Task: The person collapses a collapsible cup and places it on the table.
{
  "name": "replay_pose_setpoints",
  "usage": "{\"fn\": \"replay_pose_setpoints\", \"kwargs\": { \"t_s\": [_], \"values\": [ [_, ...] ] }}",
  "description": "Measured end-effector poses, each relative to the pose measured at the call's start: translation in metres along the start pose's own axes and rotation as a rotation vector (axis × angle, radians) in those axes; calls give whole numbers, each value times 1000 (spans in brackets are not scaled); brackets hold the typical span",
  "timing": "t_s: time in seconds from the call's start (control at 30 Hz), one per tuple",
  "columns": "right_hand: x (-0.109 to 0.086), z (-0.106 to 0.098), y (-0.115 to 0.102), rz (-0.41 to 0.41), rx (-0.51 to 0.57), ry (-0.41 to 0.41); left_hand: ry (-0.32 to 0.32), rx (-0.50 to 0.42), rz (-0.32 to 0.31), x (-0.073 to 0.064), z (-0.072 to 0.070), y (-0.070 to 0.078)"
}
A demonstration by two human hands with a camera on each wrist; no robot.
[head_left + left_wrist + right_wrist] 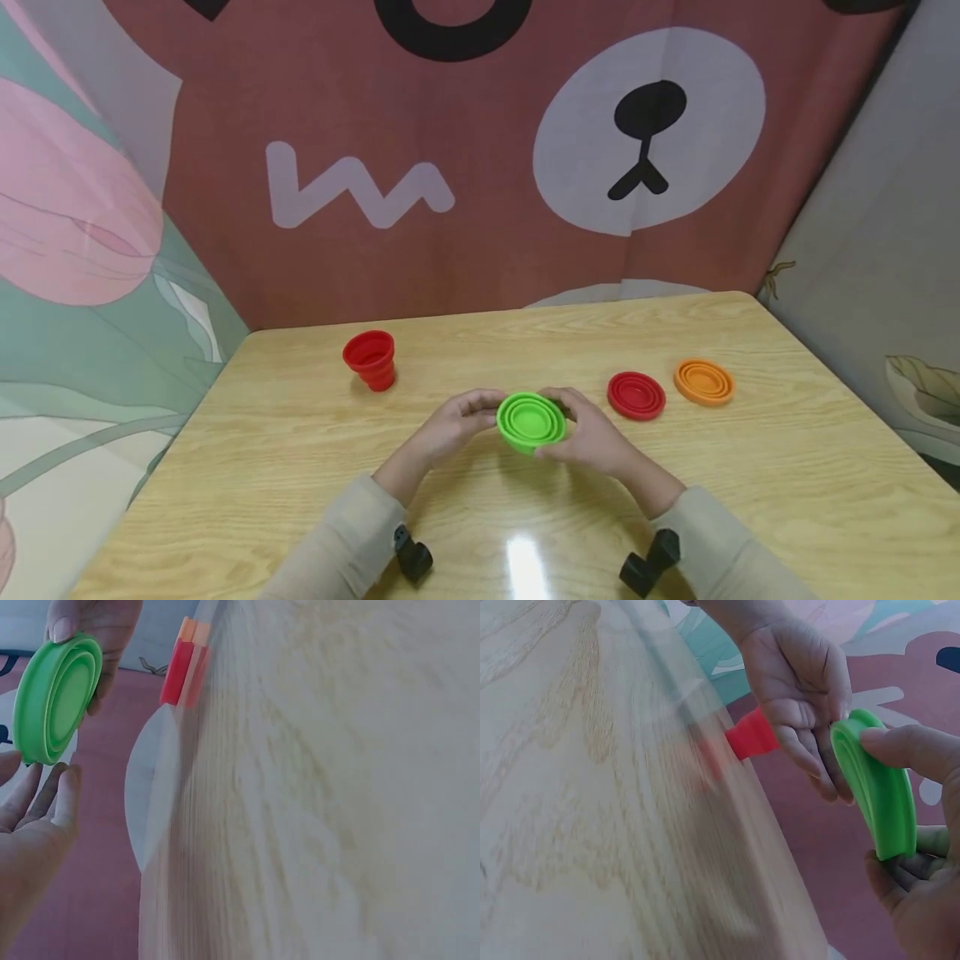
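A green collapsible cup (531, 422), folded flat into rings, is held above the table between both hands, its ringed face tilted toward the head camera. My right hand (592, 433) grips its right side, thumb on the near rim and fingers at the far edge. At the left edge, my left hand (457, 425) pinches the rim with thumb and fingertips. The right wrist view shows the green cup (877, 787) edge-on, with the right thumb (900, 746) pressed on one face.
An unfolded red collapsible cup (370, 358) stands at the back left of the wooden table (300, 500). To the right lie a flattened red cup (636, 396) and a flattened orange cup (704, 382), side by side. A printed cloth (375, 275) hangs behind the table.
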State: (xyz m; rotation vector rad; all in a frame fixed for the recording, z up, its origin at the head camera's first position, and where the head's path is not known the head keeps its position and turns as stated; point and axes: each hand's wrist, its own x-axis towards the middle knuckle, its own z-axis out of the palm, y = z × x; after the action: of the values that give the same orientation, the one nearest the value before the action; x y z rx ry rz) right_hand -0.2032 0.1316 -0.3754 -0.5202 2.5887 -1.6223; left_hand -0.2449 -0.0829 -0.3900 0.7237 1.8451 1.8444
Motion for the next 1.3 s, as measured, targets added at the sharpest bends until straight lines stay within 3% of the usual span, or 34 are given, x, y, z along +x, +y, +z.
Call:
{"fn": "replay_pose_setpoints", "kwargs": {
  "t_s": [0.27, 0.53, 0.9, 1.3],
  "values": [
    [6, 1, 20, 71, -24, 67, 83, 79, -99, -9, -6, 5],
    [10, -1, 30, 111, -80, 108, 138, 109, -84, -17, -23, 3],
    [20, -2, 47, 167, -126, 134, 270, 98, -114, -30, -48, 7],
    [26, -1, 58, 246, -207, 123, 489, 104, -64, -45, -71, 15]
  ]
}}
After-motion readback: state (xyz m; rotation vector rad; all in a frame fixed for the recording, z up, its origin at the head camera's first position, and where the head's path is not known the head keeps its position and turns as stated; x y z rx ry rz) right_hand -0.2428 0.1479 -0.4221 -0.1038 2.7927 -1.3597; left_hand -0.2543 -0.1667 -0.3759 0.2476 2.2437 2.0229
